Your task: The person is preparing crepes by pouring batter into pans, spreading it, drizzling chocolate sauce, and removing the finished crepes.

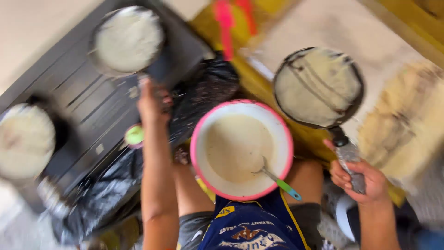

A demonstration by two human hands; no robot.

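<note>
Right hand [363, 180] is wrapped tight around the grey handle of a dark frying pan [318, 87], and the pan sits out at about one o'clock from the pink-rimmed bowl, coated with a thin pale round of batter that reaches almost to its rim. The pan's handle runs down toward five o'clock into the fist.

Over on the other side, the left hand [150, 104] is stretched far forward at eleven o'clock, at the handle end of a second pan [127, 39] on the dark stove [83, 102]; the blur hides the fingers, so I can't tell whether they are closed on that handle or only touching it. That pan also carries a pale round.

Dead centre, between the two forearms, sits the pink-rimmed bowl [242, 149] of creamy batter, with a ladle [273, 176] leaning in it, its green and blue handle pointing to five o'clock.

At nine o'clock, a third pan [25, 139] with another pale round rests on the stove. A small green-topped pot [134, 135] lies just beside the left forearm, and a black plastic bag [203, 95] is bunched between stove and bowl. Far out at three o'clock, a stack of cooked flatbreads [407, 120] lies heaped.
</note>
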